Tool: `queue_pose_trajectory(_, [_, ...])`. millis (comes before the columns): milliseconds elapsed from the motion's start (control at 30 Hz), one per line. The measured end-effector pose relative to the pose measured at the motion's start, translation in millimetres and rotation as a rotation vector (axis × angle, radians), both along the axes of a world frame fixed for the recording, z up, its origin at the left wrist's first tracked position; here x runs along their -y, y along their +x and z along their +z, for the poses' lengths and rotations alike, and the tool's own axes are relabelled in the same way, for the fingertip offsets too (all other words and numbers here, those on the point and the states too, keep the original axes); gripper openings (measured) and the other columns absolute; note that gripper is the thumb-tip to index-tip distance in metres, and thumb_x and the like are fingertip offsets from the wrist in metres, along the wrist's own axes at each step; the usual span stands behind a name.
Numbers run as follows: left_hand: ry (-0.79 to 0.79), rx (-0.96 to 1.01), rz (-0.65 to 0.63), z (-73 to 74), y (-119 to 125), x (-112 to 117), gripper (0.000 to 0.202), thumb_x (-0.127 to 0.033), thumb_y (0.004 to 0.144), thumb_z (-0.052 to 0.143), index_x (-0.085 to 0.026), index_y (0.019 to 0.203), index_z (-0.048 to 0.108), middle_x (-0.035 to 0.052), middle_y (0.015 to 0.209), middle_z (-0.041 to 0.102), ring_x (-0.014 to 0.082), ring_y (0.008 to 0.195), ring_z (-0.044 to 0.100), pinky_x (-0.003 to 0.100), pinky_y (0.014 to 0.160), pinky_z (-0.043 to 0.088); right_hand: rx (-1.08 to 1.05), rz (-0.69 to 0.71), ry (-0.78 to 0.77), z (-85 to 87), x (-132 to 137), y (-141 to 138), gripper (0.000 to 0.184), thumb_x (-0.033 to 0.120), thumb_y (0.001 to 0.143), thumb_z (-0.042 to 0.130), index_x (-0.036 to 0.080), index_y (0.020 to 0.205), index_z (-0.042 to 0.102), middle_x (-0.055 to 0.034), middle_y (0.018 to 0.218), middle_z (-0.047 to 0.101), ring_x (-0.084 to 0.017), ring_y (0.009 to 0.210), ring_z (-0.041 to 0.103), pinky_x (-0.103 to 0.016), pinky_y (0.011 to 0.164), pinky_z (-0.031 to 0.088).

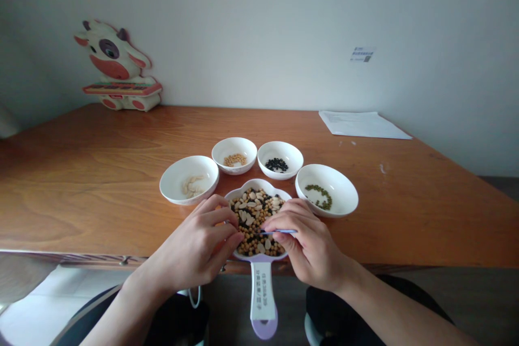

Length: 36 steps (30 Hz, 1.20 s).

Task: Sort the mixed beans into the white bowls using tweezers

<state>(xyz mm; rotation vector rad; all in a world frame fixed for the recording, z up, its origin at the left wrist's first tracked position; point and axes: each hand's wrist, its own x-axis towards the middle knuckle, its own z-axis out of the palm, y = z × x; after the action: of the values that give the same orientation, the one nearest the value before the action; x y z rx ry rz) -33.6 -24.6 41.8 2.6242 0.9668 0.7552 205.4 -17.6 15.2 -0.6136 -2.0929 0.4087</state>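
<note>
A flower-shaped white dish [259, 190] with a lilac handle holds mixed yellow beans, black beans and pale split nuts. My right hand [310, 243] pinches a thin lilac tool [288, 231] over the dish; its tip points left among the beans, and I cannot tell its exact kind. At the dish's left side, my left hand [206, 238] is closed, thumb and fingertips together near that tip. Whatever lies between those fingers is hidden. The handle [263, 292] bears a printed label and juts past the table's front edge.
Around the dish stand white bowls: one with pale nuts [170, 186], one with yellow beans [217, 152], one with black beans [300, 152], one with green beans [351, 194]. A cow toy [117, 70] and papers [363, 124] lie at the back of the wooden table [81, 189].
</note>
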Motion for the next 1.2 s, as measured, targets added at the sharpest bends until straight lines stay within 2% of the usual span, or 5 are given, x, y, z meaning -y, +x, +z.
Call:
queue_pose_trajectory(233, [-0.006,-0.01,0.006,-1.1,-0.2,-0.8,0.03,-0.017,0.099,0.048,-0.016,0.075,0.064,0.0066,0.081,0.062,0.0228,0.088,0.054,0.04,0.079,0.049,0.06,0.013,0.013,0.4,-0.8,-2.2,0.012,0.01,0.095,0.051,0.019,0.101,0.057,-0.0058,0.095,0.073,-0.02,0.084,0.06,-0.041,0.088,0.044])
queue_pose_trajectory(467, [-0.061,-0.001,-0.011,-1.1,-0.9,-0.2,0.03,-0.017,0.1,0.047,-0.015,0.075,0.063,0.0066,0.082,0.061,0.0222,0.088,0.052,0.04,0.08,0.048,-0.088,0.022,0.003,-2.7,-2.0,2.1,0.016,0.007,0.091,0.047,0.019,0.098,0.054,-0.0057,0.09,0.069,-0.02,0.081,0.06,-0.043,0.086,0.044])
queue_pose_trajectory(700, [-0.086,0.011,-0.016,-2.5,-0.1,-1.6,0.03,-0.017,0.101,0.046,-0.015,0.076,0.062,0.0072,0.084,0.061,0.0225,0.09,0.051,0.038,0.077,0.048,-0.02,0.009,0.002,-5.0,-1.4,2.2,0.016,0.006,0.09,0.045,0.02,0.096,0.051,-0.0046,0.085,0.067,-0.019,0.077,0.058,-0.044,0.087,0.043])
queue_pose_trajectory(1200, [-0.079,0.006,-0.013,-3.2,-2.0,-0.7,0.03,-0.017,0.101,0.046,-0.015,0.075,0.061,0.0067,0.084,0.061,0.0221,0.089,0.052,0.038,0.077,0.048,-0.011,-0.018,-0.018,-7.0,-3.2,0.1,0.016,0.006,0.092,0.046,0.02,0.096,0.052,-0.004,0.086,0.067,-0.019,0.079,0.057,-0.041,0.086,0.043])
